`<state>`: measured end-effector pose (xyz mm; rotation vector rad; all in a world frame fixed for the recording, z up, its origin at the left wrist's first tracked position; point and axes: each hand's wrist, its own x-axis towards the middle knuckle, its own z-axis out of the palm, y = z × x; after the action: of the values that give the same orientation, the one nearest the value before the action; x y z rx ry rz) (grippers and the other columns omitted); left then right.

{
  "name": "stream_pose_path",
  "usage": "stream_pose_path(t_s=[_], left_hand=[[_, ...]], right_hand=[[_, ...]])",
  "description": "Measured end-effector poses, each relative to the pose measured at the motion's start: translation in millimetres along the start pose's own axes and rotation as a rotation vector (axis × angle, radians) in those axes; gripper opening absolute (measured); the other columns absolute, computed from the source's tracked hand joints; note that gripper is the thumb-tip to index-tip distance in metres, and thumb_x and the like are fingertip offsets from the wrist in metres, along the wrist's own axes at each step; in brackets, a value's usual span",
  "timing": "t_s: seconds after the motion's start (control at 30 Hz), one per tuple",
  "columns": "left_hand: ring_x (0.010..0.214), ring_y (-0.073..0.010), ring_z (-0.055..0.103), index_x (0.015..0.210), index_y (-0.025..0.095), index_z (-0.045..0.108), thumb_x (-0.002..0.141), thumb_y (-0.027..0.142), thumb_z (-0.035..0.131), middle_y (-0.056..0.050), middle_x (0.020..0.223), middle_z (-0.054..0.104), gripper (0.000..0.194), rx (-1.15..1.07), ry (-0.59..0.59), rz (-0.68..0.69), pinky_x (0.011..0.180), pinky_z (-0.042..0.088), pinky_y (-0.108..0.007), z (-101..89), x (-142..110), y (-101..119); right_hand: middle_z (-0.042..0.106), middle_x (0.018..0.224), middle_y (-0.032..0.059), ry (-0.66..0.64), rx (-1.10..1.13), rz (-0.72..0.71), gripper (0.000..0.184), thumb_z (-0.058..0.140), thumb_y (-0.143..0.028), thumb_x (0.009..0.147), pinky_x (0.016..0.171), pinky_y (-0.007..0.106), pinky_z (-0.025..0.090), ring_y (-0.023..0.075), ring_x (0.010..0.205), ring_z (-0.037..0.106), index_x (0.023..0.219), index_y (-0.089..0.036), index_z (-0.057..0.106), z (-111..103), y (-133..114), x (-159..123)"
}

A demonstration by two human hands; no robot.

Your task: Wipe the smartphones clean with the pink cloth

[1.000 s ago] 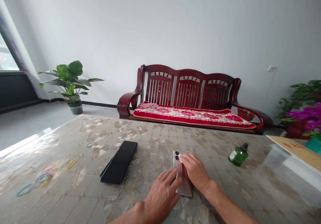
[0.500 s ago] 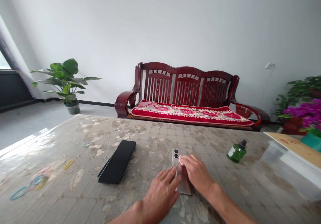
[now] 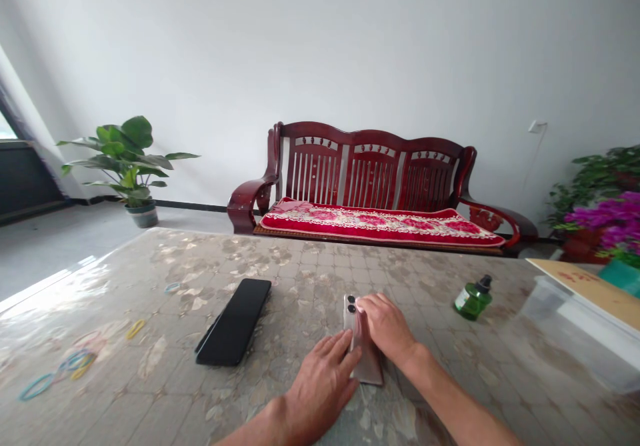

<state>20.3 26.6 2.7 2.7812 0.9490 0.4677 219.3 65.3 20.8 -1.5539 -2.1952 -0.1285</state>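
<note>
A pale pinkish phone [image 3: 365, 366] lies face down on the patterned table [image 3: 300, 279], its two camera lenses at the far end. My left hand [image 3: 320, 386] rests on the table with its fingers flat against the phone's left edge. My right hand [image 3: 386, 329] lies over the phone's back, fingers stretched forward and together, fingertips close to the lenses. A black phone [image 3: 235, 329] lies flat to the left, apart from both hands.
A small green bottle [image 3: 473, 298] stands at the right. Several coloured rubber bands [image 3: 70, 365] lie at the left. A clear plastic box [image 3: 585, 336] with a board on it sits at the far right. A red wooden bench [image 3: 370, 193] and potted plants stand behind.
My right hand has slid a little farther along the phone towards its lenses. The camera view has shifted slightly; the left hand stays at the phone's edge.
</note>
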Motion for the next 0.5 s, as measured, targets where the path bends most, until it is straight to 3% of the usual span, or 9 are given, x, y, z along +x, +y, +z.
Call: stream_pose_path(t_s=[0.13,0.3,0.5], left_hand=[[0.132,-0.0283,0.05,0.132,0.022,0.052,0.092,0.024,0.06,-0.011,0.146,0.05,0.041,0.003,-0.007,0.002,0.111,0.042,-0.044,-1.7,0,-1],[0.132,-0.0288,0.05,0.132,0.022,0.053,0.093,0.024,0.059,-0.012,0.145,0.051,0.04,-0.005,-0.02,0.002,0.111,0.041,-0.044,-3.7,0,-1],[0.131,-0.0295,0.05,0.132,0.023,0.052,0.092,0.024,0.06,-0.011,0.144,0.051,0.041,-0.006,-0.022,0.007,0.111,0.041,-0.044,-1.9,1,-2]], right_hand=[[0.071,0.1,0.0057,0.014,-0.006,0.011,0.031,0.043,-0.003,0.091,0.085,0.032,0.047,0.0214,0.094,0.06,0.101,-0.02,0.068,0,5,-5],[0.071,0.095,0.0059,0.012,-0.034,0.06,0.029,0.046,-0.004,0.091,0.083,0.032,0.047,0.0222,0.092,0.061,0.095,-0.02,0.069,5,7,11],[0.07,0.094,0.0034,-0.039,0.009,-0.039,0.027,0.048,-0.004,0.09,0.082,0.029,0.046,0.0195,0.091,0.059,0.093,-0.022,0.068,7,-4,29]])
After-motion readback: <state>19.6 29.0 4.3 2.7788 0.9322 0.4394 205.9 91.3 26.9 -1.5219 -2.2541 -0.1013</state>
